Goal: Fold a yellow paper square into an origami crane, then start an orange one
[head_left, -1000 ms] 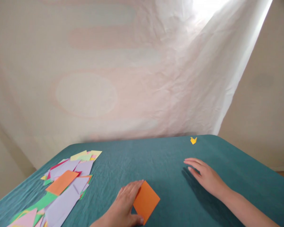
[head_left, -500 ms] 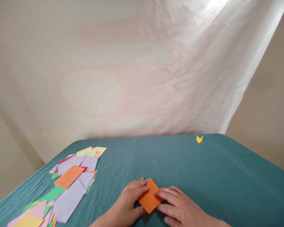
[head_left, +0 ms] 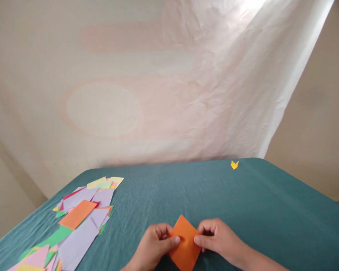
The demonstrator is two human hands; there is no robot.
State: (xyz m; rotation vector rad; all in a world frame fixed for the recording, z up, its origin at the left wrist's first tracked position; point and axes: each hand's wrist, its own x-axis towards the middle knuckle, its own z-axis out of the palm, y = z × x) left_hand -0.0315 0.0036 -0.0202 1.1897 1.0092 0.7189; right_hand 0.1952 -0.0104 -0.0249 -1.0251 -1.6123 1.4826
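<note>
An orange square of paper [head_left: 185, 248], turned so that one corner points away from me, is held between both hands near the front of the table. My left hand [head_left: 155, 244] pinches its left corner, thumb on top and fingers curled behind. At the right corner my right hand [head_left: 219, 239] grips it the same way. The fingers behind the paper are partly hidden. The paper looks tilted up off the cloth, and its lowest corner is cut off by the bottom of the view.
A dark green cloth [head_left: 158, 195] covers the table. Loose coloured paper sheets [head_left: 81, 233] lie in a spread pile on the left. A small yellow folded paper bird [head_left: 234, 165] sits by the far right edge. Behind the table hangs a pale sheet [head_left: 164, 113].
Both hands went from resting flat-fingered on the paper to pinching its side corners. The orange paper has been lifted and tilted. The whole view has shifted slightly.
</note>
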